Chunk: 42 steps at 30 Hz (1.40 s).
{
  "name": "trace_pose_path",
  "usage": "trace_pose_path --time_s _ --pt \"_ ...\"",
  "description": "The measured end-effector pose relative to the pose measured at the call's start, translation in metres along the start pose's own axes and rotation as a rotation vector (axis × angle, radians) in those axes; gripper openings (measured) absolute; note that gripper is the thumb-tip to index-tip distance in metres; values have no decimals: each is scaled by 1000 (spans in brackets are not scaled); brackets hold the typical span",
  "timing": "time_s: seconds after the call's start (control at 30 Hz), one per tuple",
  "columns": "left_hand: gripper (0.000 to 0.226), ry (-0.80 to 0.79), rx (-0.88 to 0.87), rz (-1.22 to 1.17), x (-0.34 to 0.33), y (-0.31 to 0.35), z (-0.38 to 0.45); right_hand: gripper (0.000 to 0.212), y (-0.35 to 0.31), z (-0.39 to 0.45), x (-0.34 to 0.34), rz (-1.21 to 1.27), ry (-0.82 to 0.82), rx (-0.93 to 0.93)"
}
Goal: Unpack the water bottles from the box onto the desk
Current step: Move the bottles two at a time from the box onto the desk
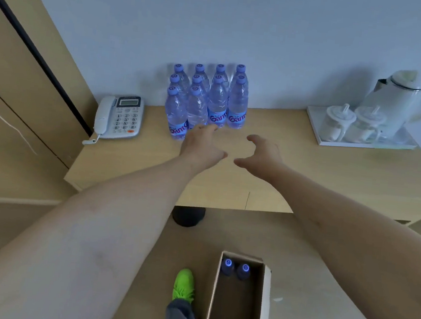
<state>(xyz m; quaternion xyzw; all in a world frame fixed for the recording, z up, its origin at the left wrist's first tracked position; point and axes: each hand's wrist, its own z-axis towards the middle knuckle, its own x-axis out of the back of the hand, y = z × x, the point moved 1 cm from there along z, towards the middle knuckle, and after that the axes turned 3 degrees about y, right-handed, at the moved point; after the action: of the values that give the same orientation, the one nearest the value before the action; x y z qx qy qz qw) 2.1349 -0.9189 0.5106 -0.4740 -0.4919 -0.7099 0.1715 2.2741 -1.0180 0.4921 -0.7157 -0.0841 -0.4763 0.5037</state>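
Observation:
Several clear water bottles [206, 99] with purple caps and blue labels stand in rows at the back of the wooden desk [333, 169], against the wall. My left hand [200, 142] hovers over the desk just in front of the nearest bottles, fingers loosely curved, holding nothing; whether it touches a bottle I cannot tell. My right hand [262, 151] is beside it, fingers curved and empty. On the floor below stands an open cardboard box [265, 295] with two bottles [235, 267] at its far end.
A white desk phone [119, 117] sits left of the bottles. A white tray [314, 123] with two lidded cups and a kettle [402, 101] is at the desk's right end. My green shoe [184, 284] is next to the box. A wooden cabinet stands at left.

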Motion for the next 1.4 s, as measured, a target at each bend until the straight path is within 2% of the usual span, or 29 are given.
trace_pose_path --time_s 0.2,0.37,0.6,0.73,0.83,1.17,1.4 --pt "75 -86 -13 -10 -69 18 -64 79 70 -59 -2 -43 -50 -95" --pt "66 -162 -63 -1 -132 6 -98 79 136 -102 -28 -100 -116 -221" --pt "68 -363 -3 45 -237 -57 -139 82 217 -140 -117 -86 -224 -443" --pt "66 -446 57 56 -294 -106 -158 75 256 -151 -181 -46 -258 -553" --pt "68 -491 106 55 -338 -145 -164 81 287 -153 -231 -13 -277 -616" --pt "75 -483 237 1 -506 -237 -181 86 400 -142 -376 62 -264 -699" --pt "73 -362 557 -157 -609 -291 -190 80 467 -128 -465 154 -150 -730"
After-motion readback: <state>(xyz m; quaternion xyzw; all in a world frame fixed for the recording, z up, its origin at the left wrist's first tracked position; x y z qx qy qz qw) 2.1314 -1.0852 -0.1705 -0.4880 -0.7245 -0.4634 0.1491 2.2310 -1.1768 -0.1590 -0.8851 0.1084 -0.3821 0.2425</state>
